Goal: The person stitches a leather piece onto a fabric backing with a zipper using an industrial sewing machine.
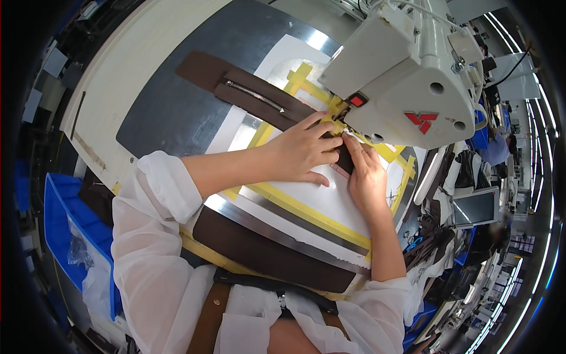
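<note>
The white sewing machine (413,71) fills the desk (135,76) at one o'clock, its head overhanging and hiding the needle area. A blue bin (65,230) sits at eight o'clock. The brown zippered strip (253,94) runs from eleven o'clock to centre, where the left hand (303,150) and right hand (365,177) press it with fingers flat, gripping nothing.

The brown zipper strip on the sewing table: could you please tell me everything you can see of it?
The brown zipper strip is a long, dark brown band, leather-like in look, with a closed silver zipper down its middle. It lies flat and slanted across the grey metal plate and the white template with yellow tape. Its near end runs under the sewing machine head, where the left hand and right hand press it down with flat fingers.
</note>
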The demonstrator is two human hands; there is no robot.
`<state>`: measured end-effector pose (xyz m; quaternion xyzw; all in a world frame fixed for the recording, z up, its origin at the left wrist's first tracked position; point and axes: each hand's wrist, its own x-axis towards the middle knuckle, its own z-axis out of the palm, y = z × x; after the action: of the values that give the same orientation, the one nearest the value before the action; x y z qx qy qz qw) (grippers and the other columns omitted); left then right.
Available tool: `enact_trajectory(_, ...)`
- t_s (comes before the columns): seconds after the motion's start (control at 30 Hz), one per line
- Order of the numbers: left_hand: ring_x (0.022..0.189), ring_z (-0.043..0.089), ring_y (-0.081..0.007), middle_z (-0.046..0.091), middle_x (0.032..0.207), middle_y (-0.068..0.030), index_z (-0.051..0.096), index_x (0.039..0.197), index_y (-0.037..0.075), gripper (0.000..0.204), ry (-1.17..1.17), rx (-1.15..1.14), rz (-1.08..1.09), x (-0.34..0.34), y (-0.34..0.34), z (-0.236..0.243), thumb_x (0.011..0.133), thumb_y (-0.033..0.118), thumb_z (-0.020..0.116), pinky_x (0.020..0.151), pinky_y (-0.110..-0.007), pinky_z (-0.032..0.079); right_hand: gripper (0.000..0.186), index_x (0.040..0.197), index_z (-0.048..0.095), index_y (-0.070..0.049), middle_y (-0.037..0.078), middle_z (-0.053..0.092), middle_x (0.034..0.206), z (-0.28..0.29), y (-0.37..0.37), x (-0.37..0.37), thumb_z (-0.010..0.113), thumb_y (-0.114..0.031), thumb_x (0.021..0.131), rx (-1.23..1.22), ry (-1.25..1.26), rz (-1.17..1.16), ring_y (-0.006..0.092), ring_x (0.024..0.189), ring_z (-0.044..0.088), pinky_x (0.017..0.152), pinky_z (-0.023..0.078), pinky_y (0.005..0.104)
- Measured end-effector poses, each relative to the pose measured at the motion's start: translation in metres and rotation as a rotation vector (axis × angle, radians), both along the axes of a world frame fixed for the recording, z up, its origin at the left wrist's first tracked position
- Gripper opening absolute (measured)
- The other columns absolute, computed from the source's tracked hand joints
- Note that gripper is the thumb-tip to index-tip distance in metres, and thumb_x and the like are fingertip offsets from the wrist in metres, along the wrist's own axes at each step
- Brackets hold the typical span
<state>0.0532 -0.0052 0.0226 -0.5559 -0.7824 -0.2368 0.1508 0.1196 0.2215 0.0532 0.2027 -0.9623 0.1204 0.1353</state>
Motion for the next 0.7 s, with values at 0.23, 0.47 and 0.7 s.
enact_trajectory(0.23,0.134,0.05,-0.0334,0.064,0.129,-0.0083,0.069,0.113,0.008,0.056,-0.017,-0.005,0.0,0.0012,-0.002,0.0014,0.087,0.057,0.075,0.127,-0.059,0.028,0.065,0.142,0.064,-0.003,0.012,0.071,0.137,0.0001,-0.0022,0.0009,0.063,0.01,0.079,-0.009,0.016,0.012,0.0313,0.114,0.069,0.093,0.061,0.0405)
enact_trajectory(0.47,0.136,0.049,-0.0336,0.064,0.13,-0.0081,0.069,0.113,0.008,0.054,-0.013,0.035,0.007,0.0027,-0.0012,-0.0028,0.088,0.055,0.076,0.127,-0.059,0.028,0.064,0.142,0.065,-0.004,0.012,0.07,0.136,0.0004,-0.0005,0.0017,0.066,0.008,0.08,0.006,0.021,0.027,0.0317,0.114,0.069,0.098,0.059,0.0405)
enact_trajectory(0.7,0.138,0.046,-0.0354,0.06,0.134,-0.0136,0.073,0.113,0.013,0.049,-0.053,0.051,0.005,0.0071,-0.0036,0.0021,0.088,0.055,0.076,0.126,-0.058,0.028,0.055,0.135,0.073,-0.008,0.012,0.07,0.139,0.004,0.0049,0.0013,0.067,0.006,0.082,0.009,-0.008,0.077,0.0317,0.115,0.07,0.1,0.059,0.0416)
